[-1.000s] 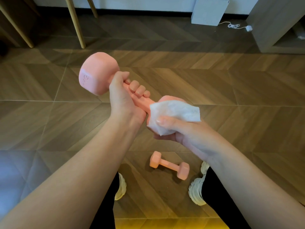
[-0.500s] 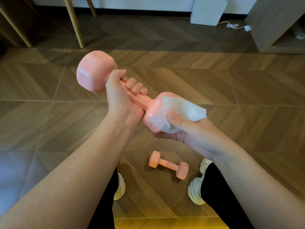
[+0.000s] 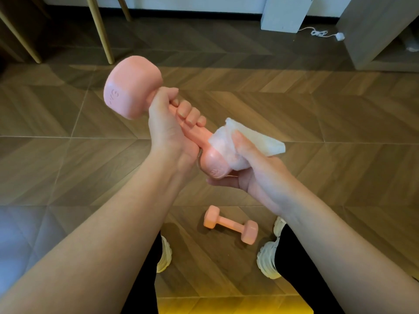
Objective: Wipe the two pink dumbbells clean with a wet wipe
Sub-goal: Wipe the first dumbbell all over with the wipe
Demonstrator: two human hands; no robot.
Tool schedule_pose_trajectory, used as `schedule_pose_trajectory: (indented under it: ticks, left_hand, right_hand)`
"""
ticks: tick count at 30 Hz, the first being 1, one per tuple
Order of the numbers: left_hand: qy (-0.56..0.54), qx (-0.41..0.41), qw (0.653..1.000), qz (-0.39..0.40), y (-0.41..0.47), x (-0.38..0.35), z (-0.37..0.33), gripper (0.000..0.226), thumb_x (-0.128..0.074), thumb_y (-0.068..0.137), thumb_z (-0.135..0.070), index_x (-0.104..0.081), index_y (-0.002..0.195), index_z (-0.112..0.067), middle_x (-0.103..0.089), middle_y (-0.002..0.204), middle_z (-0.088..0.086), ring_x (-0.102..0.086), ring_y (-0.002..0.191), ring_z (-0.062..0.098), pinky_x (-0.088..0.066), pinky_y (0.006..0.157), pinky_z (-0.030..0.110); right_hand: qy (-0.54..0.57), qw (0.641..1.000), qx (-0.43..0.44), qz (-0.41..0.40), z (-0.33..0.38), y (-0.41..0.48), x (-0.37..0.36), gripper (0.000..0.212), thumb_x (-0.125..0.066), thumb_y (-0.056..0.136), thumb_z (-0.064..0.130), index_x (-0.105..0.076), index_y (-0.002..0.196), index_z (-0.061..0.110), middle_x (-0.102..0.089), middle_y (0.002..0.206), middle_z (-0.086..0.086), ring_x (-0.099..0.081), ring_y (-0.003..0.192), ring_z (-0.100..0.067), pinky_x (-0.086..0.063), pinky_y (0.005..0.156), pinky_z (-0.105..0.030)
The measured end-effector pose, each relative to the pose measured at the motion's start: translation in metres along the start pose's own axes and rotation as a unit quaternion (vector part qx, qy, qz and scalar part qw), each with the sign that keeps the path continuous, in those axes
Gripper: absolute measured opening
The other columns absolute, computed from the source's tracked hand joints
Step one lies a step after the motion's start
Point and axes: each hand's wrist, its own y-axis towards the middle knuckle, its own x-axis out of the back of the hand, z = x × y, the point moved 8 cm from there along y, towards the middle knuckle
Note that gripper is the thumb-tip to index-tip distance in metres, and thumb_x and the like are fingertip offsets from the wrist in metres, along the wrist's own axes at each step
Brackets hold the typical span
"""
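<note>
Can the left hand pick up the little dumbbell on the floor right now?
Probably not yet. The left hand has its grip full: it holds the handle of the raised dumbbell. Nothing lies on the floor dumbbell between the shoes, so the way looks free once that hand lets go.

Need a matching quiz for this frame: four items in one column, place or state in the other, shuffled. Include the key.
Column 1
1. held dumbbell
2. second dumbbell
3. wet wipe
4. white box

Column 2
A. lies on the floor between the shoes
B. stands by the far wall
C. gripped round its handle by the left hand
D. pressed onto a dumbbell head by the right hand

Pairs: 1-C, 2-A, 3-D, 4-B
</note>
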Motion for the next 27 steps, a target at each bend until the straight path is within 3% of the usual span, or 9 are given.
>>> schedule_pose_trajectory:
  ticks: [2, 4, 8, 11, 14, 17, 20, 24, 27]
  left_hand:
    - [-0.007, 0.001, 1.000, -0.002, 0.000, 0.002, 0.000, 0.033, -0.046, 0.092, -0.014, -0.032, 0.062, -0.020, -0.025, 0.046, -0.006, -0.023, 0.039, 0.011, -0.029, 0.041, 0.023]
    - [-0.002, 0.002, 1.000, -0.003, -0.001, 0.004, 0.001, 0.033, -0.046, 0.092, -0.014, -0.032, 0.062, -0.020, -0.026, 0.046, -0.006, -0.024, 0.039, 0.011, -0.029, 0.041, 0.023]
    - [0.018, 0.012, 1.000, -0.021, 0.000, 0.007, 0.004, 0.030, -0.055, 0.091, -0.016, -0.040, 0.065, -0.019, -0.036, 0.050, -0.004, -0.035, 0.042, 0.010, -0.038, 0.046, 0.022]
    - [0.015, 0.029, 0.998, -0.048, 0.003, 0.011, 0.005, 0.027, -0.063, 0.089, -0.020, -0.046, 0.067, -0.018, -0.044, 0.053, -0.004, -0.043, 0.044, 0.010, -0.045, 0.051, 0.022]
    - [-0.023, 0.039, 0.997, -0.070, 0.005, 0.016, 0.002, 0.031, -0.060, 0.091, -0.022, -0.040, 0.067, -0.020, -0.033, 0.048, -0.007, -0.032, 0.039, 0.009, -0.036, 0.045, 0.020]
    - [-0.033, 0.029, 0.997, -0.058, 0.006, 0.017, -0.003, 0.032, -0.057, 0.091, -0.021, -0.038, 0.064, -0.020, -0.029, 0.049, -0.007, -0.028, 0.040, 0.010, -0.032, 0.045, 0.022]
    - [-0.030, 0.027, 0.999, -0.036, 0.004, 0.014, -0.005, 0.034, -0.054, 0.091, -0.019, -0.035, 0.063, -0.021, -0.026, 0.049, -0.006, -0.025, 0.041, 0.011, -0.030, 0.045, 0.023]
    - [0.004, 0.013, 1.000, -0.008, -0.001, 0.006, -0.001, 0.036, -0.051, 0.093, -0.016, -0.033, 0.062, -0.021, -0.024, 0.048, -0.006, -0.023, 0.041, 0.011, -0.030, 0.043, 0.023]
    - [0.017, 0.017, 1.000, 0.000, -0.002, 0.001, 0.003, 0.037, -0.052, 0.091, -0.015, -0.034, 0.060, -0.020, -0.025, 0.047, -0.005, -0.024, 0.041, 0.012, -0.031, 0.043, 0.022]
  right_hand:
    - [-0.029, 0.999, 0.013, 0.040, 0.000, -0.002, -0.002, 0.047, -0.068, 0.086, 0.024, -0.056, 0.129, 0.012, -0.065, 0.120, -0.019, -0.066, 0.105, -0.032, -0.056, 0.090, -0.055]
    - [-0.071, 0.997, 0.019, 0.028, -0.003, -0.002, -0.001, 0.057, -0.073, 0.079, 0.019, -0.052, 0.132, 0.019, -0.060, 0.129, -0.019, -0.064, 0.115, -0.035, -0.054, 0.093, -0.058]
    - [-0.047, 0.998, 0.014, -0.032, -0.007, 0.001, 0.001, 0.054, -0.072, 0.079, 0.035, -0.056, 0.129, 0.024, -0.073, 0.115, -0.008, -0.071, 0.102, -0.025, -0.060, 0.082, -0.048]
    - [-0.074, 0.994, 0.040, -0.076, -0.002, 0.002, 0.009, 0.042, -0.067, 0.081, 0.042, -0.061, 0.121, 0.031, -0.075, 0.108, -0.004, -0.072, 0.098, -0.023, -0.060, 0.083, -0.051]
    - [-0.026, 0.996, 0.042, -0.072, 0.000, 0.002, 0.012, 0.039, -0.066, 0.083, 0.036, -0.064, 0.120, 0.024, -0.075, 0.109, -0.004, -0.071, 0.103, -0.022, -0.059, 0.084, -0.053]
    - [0.021, 1.000, 0.008, 0.001, -0.003, 0.003, 0.002, 0.039, -0.068, 0.083, 0.027, -0.065, 0.121, 0.019, -0.072, 0.115, -0.010, -0.068, 0.109, -0.027, -0.059, 0.085, -0.051]
    - [0.001, 0.999, 0.003, 0.033, -0.004, 0.002, -0.003, 0.047, -0.071, 0.082, 0.019, -0.060, 0.128, 0.020, -0.070, 0.120, -0.012, -0.067, 0.109, -0.031, -0.057, 0.090, -0.052]
    - [-0.046, 0.998, -0.004, -0.049, -0.006, 0.003, -0.001, 0.055, -0.078, 0.081, 0.030, -0.058, 0.130, 0.016, -0.073, 0.113, -0.011, -0.071, 0.103, -0.031, -0.061, 0.081, -0.046]
    - [-0.021, 0.996, -0.015, -0.082, -0.005, 0.002, 0.005, 0.042, -0.066, 0.091, 0.038, -0.063, 0.121, 0.009, -0.071, 0.111, -0.022, -0.070, 0.101, -0.040, -0.061, 0.078, -0.050]
